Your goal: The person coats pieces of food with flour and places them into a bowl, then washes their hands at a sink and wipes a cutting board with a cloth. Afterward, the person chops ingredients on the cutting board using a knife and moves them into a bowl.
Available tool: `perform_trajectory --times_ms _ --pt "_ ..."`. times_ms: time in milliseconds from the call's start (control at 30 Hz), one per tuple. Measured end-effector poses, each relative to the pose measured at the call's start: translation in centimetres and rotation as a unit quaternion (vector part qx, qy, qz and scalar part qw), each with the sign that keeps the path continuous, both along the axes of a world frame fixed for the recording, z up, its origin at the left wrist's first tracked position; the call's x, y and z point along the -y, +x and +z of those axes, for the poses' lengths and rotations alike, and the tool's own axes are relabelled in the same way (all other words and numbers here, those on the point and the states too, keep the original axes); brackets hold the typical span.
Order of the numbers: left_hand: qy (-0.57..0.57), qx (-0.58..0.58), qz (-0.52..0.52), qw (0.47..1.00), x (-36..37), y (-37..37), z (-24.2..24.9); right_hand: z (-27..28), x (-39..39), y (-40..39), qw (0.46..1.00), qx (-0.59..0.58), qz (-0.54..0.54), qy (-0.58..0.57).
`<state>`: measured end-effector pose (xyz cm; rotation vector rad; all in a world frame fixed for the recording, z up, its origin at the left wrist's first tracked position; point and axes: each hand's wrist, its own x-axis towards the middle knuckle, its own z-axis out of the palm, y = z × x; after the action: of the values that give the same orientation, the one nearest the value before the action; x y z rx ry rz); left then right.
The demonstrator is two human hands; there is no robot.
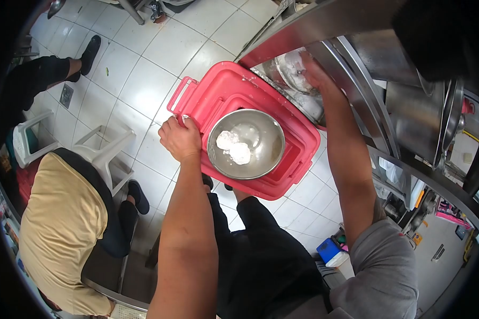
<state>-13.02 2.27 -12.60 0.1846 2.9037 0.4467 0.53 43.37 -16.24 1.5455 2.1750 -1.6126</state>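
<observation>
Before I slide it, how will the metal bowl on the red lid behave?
The metal bowl should stay stiff, judging by its metal wall. Smooth and shiny, it may be slippery. The white lumps lie to one side, so they might shift if tilted.

Wearer's L arm, bare, runs up from btm edge, nearly straight; L hand (181,139) is palm-down, back of hand up, fingers bent in a grip, thumb apart from them on the R side. L wrist is roughly in line w/ forearm. R arm (348,154), bare below a short grey sleeve (386,266), reaches fwd and angles slightly inward, farther out than L; R hand (315,74) is blurred, so finger pose can't be read. Arms are well apart, w/ torso and legs in black (266,255) btwn them.
</observation>
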Motion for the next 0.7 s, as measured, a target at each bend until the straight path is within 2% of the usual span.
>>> perform_trajectory --times_ms 67,100,167,300,367,467,500,567,633,700 --pt "0.007 -0.009 0.000 1.000 0.1 0.0 -0.2 0.3 -0.2 -0.4 0.991 0.069 0.079 0.087" --pt "0.008 -0.009 0.001 1.000 0.2 0.0 -0.3 3.6 1.3 -2.2 0.984 0.094 0.112 0.104" --pt "0.009 -0.008 0.000 1.000 0.1 0.0 -0.3 4.8 2.5 -3.4 0.967 0.117 0.159 0.160" --pt "0.002 0.002 0.001 1.000 0.1 0.0 -0.2 2.2 1.0 -4.2 0.926 0.078 0.212 0.304" --pt "0.006 -0.005 0.000 1.000 0.2 0.0 -0.3 2.1 1.0 -4.3 0.895 0.115 0.246 0.354" --pt "0.005 0.011 -0.001 1.000 0.1 -0.1 -0.1 8.0 3.8 -6.6 0.853 0.241 0.301 0.351" --pt "0.009 0.006 -0.001 1.000 0.1 0.0 -0.1 10.5 4.5 -7.2 0.857 0.261 0.312 0.316" --pt "0.014 -0.006 0.000 1.000 0.2 0.0 -0.3 9.9 3.8 -7.0 0.853 0.245 0.335 0.317" --pt "0.000 0.001 -0.001 1.000 0.3 0.0 -0.2 5.2 0.8 -4.5 0.835 0.175 0.353 0.384" --pt "-0.001 0.004 -0.003 1.000 0.0 0.0 -0.2 7.9 3.2 -6.3 0.824 0.212 0.394 0.348"
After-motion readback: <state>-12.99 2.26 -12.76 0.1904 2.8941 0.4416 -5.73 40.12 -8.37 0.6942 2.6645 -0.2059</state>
